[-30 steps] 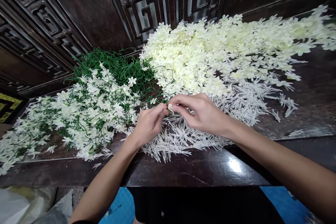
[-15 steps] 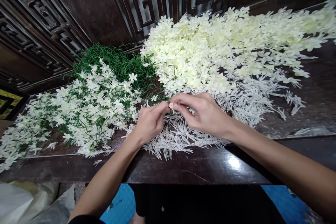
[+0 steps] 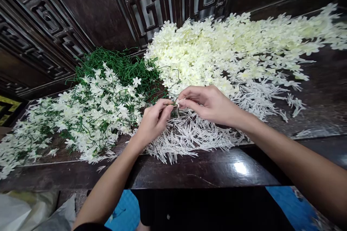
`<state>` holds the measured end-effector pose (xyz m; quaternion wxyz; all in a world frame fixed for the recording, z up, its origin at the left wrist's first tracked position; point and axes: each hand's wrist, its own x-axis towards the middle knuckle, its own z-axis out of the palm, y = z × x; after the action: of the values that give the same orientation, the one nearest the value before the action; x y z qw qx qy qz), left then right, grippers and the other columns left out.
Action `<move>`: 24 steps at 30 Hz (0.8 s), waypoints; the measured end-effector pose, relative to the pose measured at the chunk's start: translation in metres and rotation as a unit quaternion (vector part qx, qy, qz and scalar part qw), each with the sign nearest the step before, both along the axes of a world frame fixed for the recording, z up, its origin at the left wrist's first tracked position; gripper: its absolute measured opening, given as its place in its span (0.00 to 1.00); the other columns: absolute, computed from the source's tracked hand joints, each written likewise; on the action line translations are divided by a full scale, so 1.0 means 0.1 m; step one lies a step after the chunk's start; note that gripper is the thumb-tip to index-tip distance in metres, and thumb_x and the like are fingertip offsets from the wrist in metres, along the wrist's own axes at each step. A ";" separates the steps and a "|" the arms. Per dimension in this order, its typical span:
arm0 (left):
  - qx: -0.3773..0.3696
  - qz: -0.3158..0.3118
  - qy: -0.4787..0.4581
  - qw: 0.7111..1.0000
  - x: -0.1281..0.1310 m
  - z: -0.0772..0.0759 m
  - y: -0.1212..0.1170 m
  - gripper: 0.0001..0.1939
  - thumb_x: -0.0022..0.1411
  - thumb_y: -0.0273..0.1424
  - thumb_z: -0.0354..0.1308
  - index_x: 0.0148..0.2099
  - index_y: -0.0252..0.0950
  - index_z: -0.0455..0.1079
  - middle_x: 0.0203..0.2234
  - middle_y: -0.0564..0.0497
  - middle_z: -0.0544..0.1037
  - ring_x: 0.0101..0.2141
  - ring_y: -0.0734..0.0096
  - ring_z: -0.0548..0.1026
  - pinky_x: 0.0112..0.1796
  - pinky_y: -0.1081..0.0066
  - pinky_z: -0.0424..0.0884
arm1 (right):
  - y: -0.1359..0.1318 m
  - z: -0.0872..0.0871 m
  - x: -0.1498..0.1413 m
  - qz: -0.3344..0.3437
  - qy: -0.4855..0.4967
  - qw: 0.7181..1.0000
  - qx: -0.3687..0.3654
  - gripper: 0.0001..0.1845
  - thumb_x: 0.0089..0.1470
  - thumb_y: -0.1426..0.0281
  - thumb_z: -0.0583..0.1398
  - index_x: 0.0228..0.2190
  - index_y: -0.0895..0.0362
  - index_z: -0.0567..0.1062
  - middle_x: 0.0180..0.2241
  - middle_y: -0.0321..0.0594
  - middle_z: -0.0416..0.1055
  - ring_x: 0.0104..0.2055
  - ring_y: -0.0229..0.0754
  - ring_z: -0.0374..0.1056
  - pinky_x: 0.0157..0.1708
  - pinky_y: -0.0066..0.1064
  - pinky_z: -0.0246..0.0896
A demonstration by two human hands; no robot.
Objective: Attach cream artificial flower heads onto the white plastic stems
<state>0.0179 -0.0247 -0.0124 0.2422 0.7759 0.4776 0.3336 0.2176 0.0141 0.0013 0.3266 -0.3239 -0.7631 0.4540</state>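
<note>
My left hand point(image 3: 155, 121) is closed, thumb and forefinger pinching a thin green artificial stem point(image 3: 170, 104). My right hand point(image 3: 208, 104) pinches a small white artificial flower point(image 3: 178, 102) at the stem's tip; the fingertips partly cover it. Under both hands spreads a heap of white spiky stamen pieces point(image 3: 189, 135). Behind my right hand lies a large pile of pale yellow-white petals point(image 3: 203, 50). To the left of my left hand are white flowers joined to green stems point(image 3: 100, 112), with a tangle of bare green stems point(image 3: 116, 63) behind them.
Everything lies on a dark, shiny wooden bench point(image 3: 206, 168) with a carved lattice back point(image 3: 151, 3). Pale plastic bags point(image 3: 29, 209) sit below at the lower left. Something blue point(image 3: 124, 209) covers the floor beneath.
My right hand has lifted slightly and its fingers have shifted on the white flower. The green stem in my left hand shows more clearly now. The piles look unchanged.
</note>
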 end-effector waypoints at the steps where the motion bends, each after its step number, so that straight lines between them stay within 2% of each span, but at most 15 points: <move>1: -0.015 0.009 -0.025 1.000 -0.01 0.00 0.01 0.06 0.69 0.31 0.48 0.45 0.38 0.64 0.22 0.56 0.69 0.20 0.77 0.65 0.23 0.73 0.61 | 0.01 0.01 0.00 -0.005 0.007 1.000 -0.008 0.09 0.60 0.64 0.58 0.36 0.57 0.74 0.34 0.42 0.74 0.37 0.43 0.71 0.39 0.42 0.69; 4: -0.067 0.040 -0.127 0.989 -0.01 0.00 0.03 0.05 0.68 0.30 0.50 0.46 0.39 0.60 0.23 0.55 0.71 0.18 0.79 0.64 0.18 0.75 0.59 | 0.04 0.02 0.03 -0.041 0.021 0.999 -0.021 0.10 0.59 0.65 0.59 0.37 0.58 0.74 0.37 0.45 0.74 0.39 0.44 0.71 0.42 0.44 0.70; 7: -0.080 0.061 -0.231 0.968 -0.01 0.05 0.05 0.05 0.67 0.27 0.49 0.43 0.40 0.55 0.25 0.55 0.72 0.17 0.80 0.65 0.18 0.76 0.61 | 0.08 0.03 0.07 -0.078 -0.004 0.997 0.017 0.09 0.58 0.66 0.59 0.37 0.59 0.74 0.37 0.46 0.74 0.39 0.45 0.71 0.42 0.46 0.69; 9: -0.073 0.062 -0.268 0.959 -0.01 0.07 0.06 0.05 0.67 0.26 0.48 0.43 0.41 0.54 0.27 0.55 0.71 0.19 0.81 0.68 0.21 0.76 0.66 | 0.10 0.01 0.08 -0.060 -0.054 0.995 0.053 0.09 0.58 0.66 0.59 0.36 0.58 0.75 0.36 0.45 0.74 0.38 0.45 0.71 0.40 0.46 0.69; 12: -0.048 0.055 -0.280 0.957 -0.02 0.09 0.07 0.06 0.66 0.26 0.49 0.44 0.41 0.58 0.32 0.53 0.69 0.25 0.79 0.72 0.28 0.74 0.71 | 0.10 -0.07 0.08 0.007 -0.148 0.986 0.082 0.11 0.55 0.62 0.61 0.34 0.58 0.76 0.35 0.45 0.74 0.36 0.46 0.70 0.38 0.48 0.68; 15: -0.018 0.062 -0.237 0.969 -0.04 0.09 0.06 0.07 0.65 0.26 0.52 0.45 0.39 0.65 0.36 0.50 0.71 0.32 0.75 0.74 0.36 0.71 0.74 | 0.08 -0.15 0.05 0.036 -0.208 0.972 0.106 0.09 0.54 0.65 0.62 0.34 0.58 0.77 0.35 0.46 0.73 0.35 0.46 0.70 0.37 0.49 0.68; 18: 0.005 0.075 -0.154 0.985 -0.04 0.08 0.05 0.07 0.64 0.26 0.55 0.44 0.36 0.71 0.38 0.48 0.76 0.37 0.71 0.74 0.39 0.68 0.73 | 0.08 -0.20 0.03 0.044 -0.210 0.969 0.121 0.08 0.56 0.72 0.57 0.34 0.58 0.76 0.35 0.45 0.74 0.34 0.45 0.71 0.38 0.49 0.68; 21: 0.030 0.061 -0.067 0.995 -0.04 0.06 0.06 0.07 0.63 0.25 0.57 0.44 0.36 0.73 0.36 0.48 0.78 0.36 0.70 0.75 0.38 0.68 0.73 | 0.09 -0.17 0.04 0.033 -0.194 0.973 0.120 0.09 0.55 0.73 0.55 0.34 0.57 0.76 0.35 0.44 0.75 0.36 0.45 0.71 0.39 0.48 0.69; 24: 0.087 0.039 0.017 0.995 -0.05 0.01 0.07 0.08 0.63 0.24 0.57 0.45 0.35 0.73 0.33 0.48 0.79 0.33 0.69 0.75 0.35 0.68 0.73 | 0.09 -0.11 0.05 0.007 -0.179 0.979 0.094 0.10 0.54 0.73 0.56 0.35 0.57 0.77 0.36 0.43 0.76 0.37 0.45 0.72 0.39 0.45 0.70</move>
<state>0.0126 -0.0173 -0.0118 0.1524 0.7800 0.4809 0.3703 0.2229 0.0231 -0.0095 0.2110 -0.3624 -0.8505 0.3174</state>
